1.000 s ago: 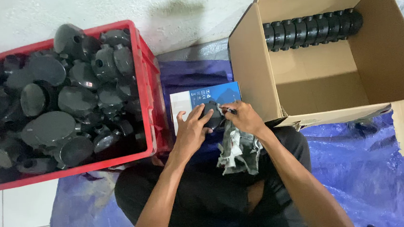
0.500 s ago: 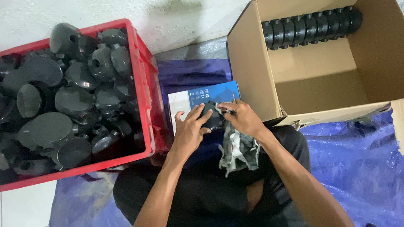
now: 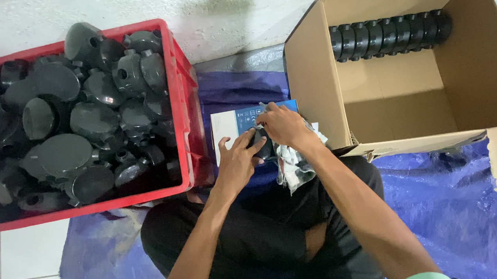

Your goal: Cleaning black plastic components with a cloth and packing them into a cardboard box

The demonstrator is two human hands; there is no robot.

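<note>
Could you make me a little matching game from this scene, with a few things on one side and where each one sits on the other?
Things:
1. red crate
2. cardboard box
3. blue and white booklet
4. blue tarp

Places:
A. spread on the floor under everything
B. at the right, a row of black parts inside
C. between crate and box, by the hands
D. at the left, heaped with black parts

Pairs: 1-D, 2-B, 3-C, 4-A

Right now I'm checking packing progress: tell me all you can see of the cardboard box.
The cardboard box is brown corrugated card, open at the top with flaps folded outward. It stands on the blue tarp right of the person. Inside, one row of black round parts lines the far wall; the remaining floor is bare. Neither hand touches it.
</note>
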